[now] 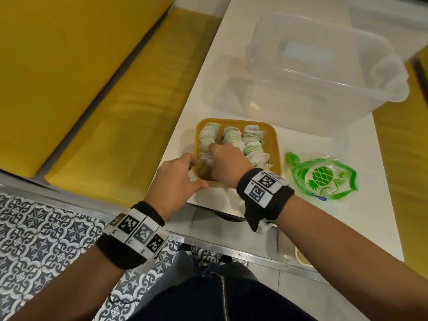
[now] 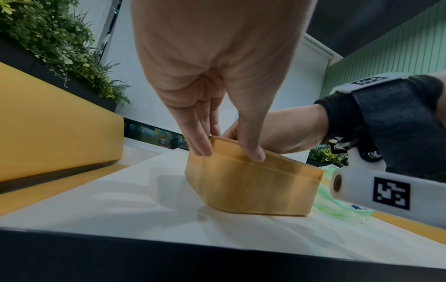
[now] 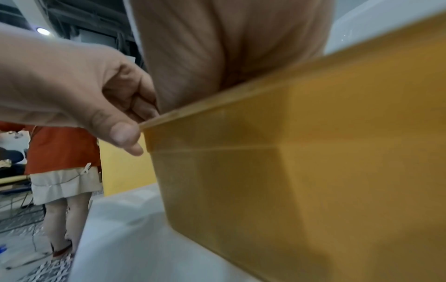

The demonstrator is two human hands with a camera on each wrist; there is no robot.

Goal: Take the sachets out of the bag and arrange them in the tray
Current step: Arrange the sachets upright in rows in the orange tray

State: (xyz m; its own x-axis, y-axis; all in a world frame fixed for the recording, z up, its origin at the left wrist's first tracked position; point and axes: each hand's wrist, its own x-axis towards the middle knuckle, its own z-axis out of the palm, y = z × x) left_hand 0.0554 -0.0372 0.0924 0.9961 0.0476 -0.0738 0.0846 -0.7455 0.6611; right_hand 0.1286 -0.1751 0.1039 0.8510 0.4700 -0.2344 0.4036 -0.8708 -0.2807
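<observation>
**Yellow tray of sachets, both hands at its near left corner**

Tray [image 1: 275, 144]: yellow, square with rounded corners, deep-walled, standing on the white table [image 1: 347, 228] near its front edge. Divided into lengthwise rows.

Sachets [image 1: 252, 144]: white with pale green print, packed on edge in three rows running front to back. The near end of the left row is only part filled.

Left hand [image 1: 180, 174]: at the tray's near left corner. Fingers lie fairly straight against the outside of the wall and the thumb [image 2: 253, 150] presses on the rim; the hand steadies the tray rather than wrapping it.

Right hand [image 1: 224, 163]: reaching down into the tray over the left and middle rows, back of the hand up. Its fingertips are buried among the sachets, so whether they pinch one cannot be told; the right wrist view is blurred and blocked by the tray wall.

Bag [image 1: 324, 179]: clear plastic with a green pineapple print, lying flat and crumpled on the table just right of the tray, apparently emptied.

Also present: a large clear plastic tub [image 1: 324, 72] behind the tray; a yellow bench seat [image 1: 104, 123] left of the table; patterned floor tiles [image 1: 46, 239]; black wristbands [image 1: 266, 188] with square markers on both wrists.
</observation>
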